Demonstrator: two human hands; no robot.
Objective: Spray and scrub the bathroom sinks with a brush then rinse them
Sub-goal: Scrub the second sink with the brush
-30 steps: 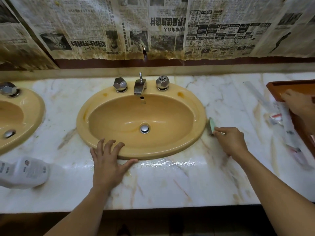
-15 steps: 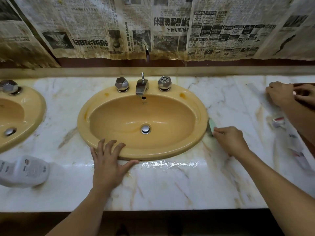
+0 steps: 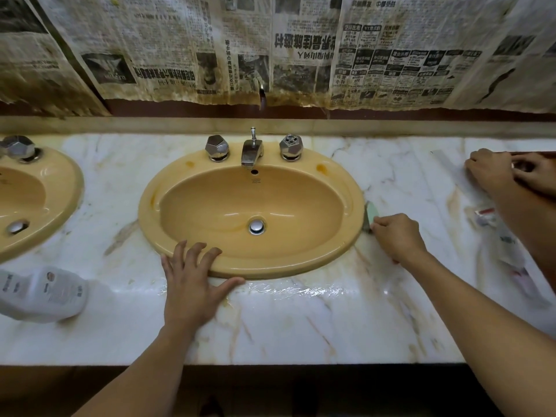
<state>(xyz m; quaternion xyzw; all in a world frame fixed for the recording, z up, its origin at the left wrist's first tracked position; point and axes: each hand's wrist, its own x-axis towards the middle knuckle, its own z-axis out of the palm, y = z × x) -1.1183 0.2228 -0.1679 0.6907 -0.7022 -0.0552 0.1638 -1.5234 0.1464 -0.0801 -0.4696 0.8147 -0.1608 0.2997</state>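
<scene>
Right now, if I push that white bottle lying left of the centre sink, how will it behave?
The white bottle lies on its side, so it would likely slide or roll, not tip. The marble counter glistens wet beside the sink, so grip may be slippery. Its opaque body hides the fill, so weight is unclear.

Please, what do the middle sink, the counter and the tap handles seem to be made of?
The sink looks like glazed ceramic: smooth yellow surface with soft highlights. The counter seems polished marble, white with brown veins. The tap handles appear chromed metal, faceted and reflective.
</scene>
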